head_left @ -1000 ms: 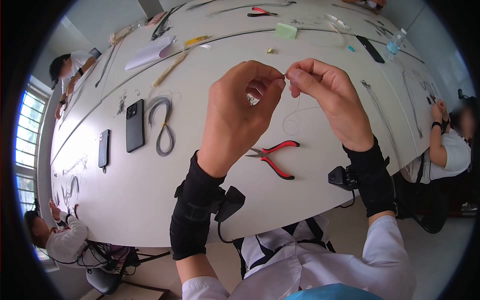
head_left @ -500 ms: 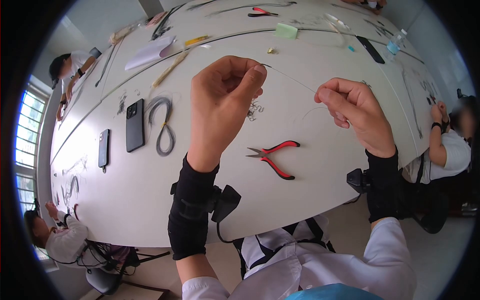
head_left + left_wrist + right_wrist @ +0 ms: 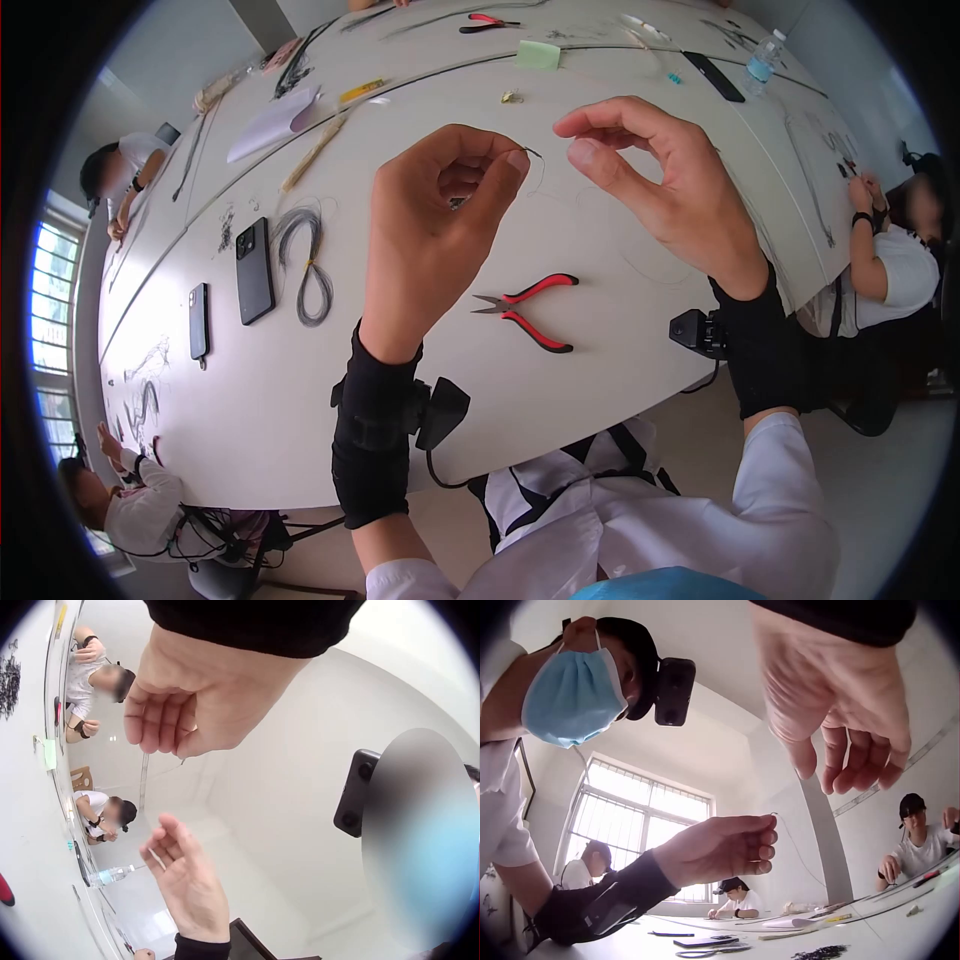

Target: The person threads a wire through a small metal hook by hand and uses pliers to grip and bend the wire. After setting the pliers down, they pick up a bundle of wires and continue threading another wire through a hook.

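In the head view my left hand [image 3: 440,215] pinches a small dark hook [image 3: 533,153] between thumb and forefinger. A thin line [image 3: 799,851] trails from those fingertips, clearest in the right wrist view. To their right is my right hand [image 3: 655,180], thumb and fingers spread apart around nothing. Below both hands, red-and-black pliers [image 3: 506,306] lie on the table with handles spread. Left of my left hand rests a tied bundle of grey line [image 3: 311,264].
On the white table [image 3: 420,480], a large phone [image 3: 255,270] and a smaller one [image 3: 199,325] lie left. Farther back are a green note [image 3: 538,54], a small brass-coloured piece [image 3: 511,97], and a water bottle [image 3: 762,65]. Other people sit around the edges.
My fingertips met at first; then my right hand drew the line out to the right. Now it has let go and come back toward my left hand, which still pinches the hook.
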A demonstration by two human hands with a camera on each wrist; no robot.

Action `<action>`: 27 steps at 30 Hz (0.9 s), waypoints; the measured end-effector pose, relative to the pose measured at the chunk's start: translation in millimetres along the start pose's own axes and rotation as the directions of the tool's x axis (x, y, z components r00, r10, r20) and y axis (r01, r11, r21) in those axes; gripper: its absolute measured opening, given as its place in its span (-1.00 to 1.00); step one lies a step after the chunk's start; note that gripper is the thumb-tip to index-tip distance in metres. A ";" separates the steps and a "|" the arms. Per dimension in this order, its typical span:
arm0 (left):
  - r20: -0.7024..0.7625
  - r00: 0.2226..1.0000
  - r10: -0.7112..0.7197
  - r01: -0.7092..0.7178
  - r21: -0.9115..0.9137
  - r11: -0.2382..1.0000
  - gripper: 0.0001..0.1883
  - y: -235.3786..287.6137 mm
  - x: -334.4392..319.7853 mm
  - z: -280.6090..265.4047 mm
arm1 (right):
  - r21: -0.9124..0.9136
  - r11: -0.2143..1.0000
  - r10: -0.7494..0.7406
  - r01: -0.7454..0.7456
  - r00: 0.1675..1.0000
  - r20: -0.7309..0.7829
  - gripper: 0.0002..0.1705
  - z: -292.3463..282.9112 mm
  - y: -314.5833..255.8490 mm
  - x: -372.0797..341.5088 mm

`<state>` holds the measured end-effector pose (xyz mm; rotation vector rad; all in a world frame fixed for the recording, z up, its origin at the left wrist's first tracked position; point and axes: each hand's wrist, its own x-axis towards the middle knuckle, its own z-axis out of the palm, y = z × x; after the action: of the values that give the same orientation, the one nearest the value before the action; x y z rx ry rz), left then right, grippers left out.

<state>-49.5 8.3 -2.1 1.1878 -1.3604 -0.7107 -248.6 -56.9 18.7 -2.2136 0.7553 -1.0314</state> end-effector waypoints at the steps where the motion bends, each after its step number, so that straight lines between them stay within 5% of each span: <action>1: 0.016 1.000 0.010 -0.011 0.024 1.000 -0.76 0.0 -1.0 1.7 | 0.000 0.999 0.034 -0.034 0.998 0.055 -0.72 2.2 -3.1 2.4; 3: 0.028 1.000 0.007 -0.008 0.011 1.000 -0.77 -0.3 -1.5 3.4 | -0.005 0.995 0.100 -0.101 0.980 0.174 -0.73 3.5 -9.3 5.7; 7: 0.091 0.995 0.030 -0.036 0.072 0.997 -0.69 10.0 -5.0 2.9 | -0.006 0.999 0.041 -0.041 0.999 0.026 -0.74 -4.9 -1.4 -4.4; 12: -0.019 0.989 0.149 -0.148 0.057 0.987 -0.69 8.8 0.0 -21.6 | 0.190 0.971 0.193 -0.149 0.951 -0.242 -0.69 -133.1 7.6 -66.0; 14: -0.079 0.980 0.185 -0.176 0.112 0.978 -0.68 9.9 1.6 -37.4 | 0.049 0.977 0.197 -0.205 0.804 -0.562 -0.66 -203.0 5.5 -117.1; 18: -0.161 0.963 0.216 -0.179 0.217 0.960 -0.63 7.3 1.9 -75.0 | -0.048 0.976 0.094 -0.214 0.603 -0.792 -0.61 -340.6 -49.8 -209.3; 19: -0.145 0.958 0.249 -0.213 0.224 0.951 -0.65 5.2 2.6 -85.6 | -0.180 0.959 -0.020 -0.219 0.581 -0.814 -0.59 -350.3 -66.6 -219.4; 22: -0.187 0.933 0.309 -0.241 0.315 0.918 -0.65 3.4 4.3 -97.1 | -0.556 0.737 -0.174 -0.384 0.687 -0.705 -0.51 -365.6 -100.0 -228.1; 25: -0.166 0.924 0.345 -0.265 0.372 0.890 -0.66 3.8 1.9 -102.1 | -0.654 0.548 -0.025 -0.521 0.771 -0.636 -0.53 -377.5 -101.9 -214.9; 27: -0.142 0.925 0.353 -0.278 0.380 0.882 -0.66 3.4 0.7 -106.5 | -0.409 0.600 0.250 -0.687 0.647 -0.720 -0.58 -368.0 -72.3 -184.2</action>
<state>51.8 32.3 20.4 1.2364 -1.4959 -0.1001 -626.4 23.6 178.2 -1.9029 2.2204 -1.2931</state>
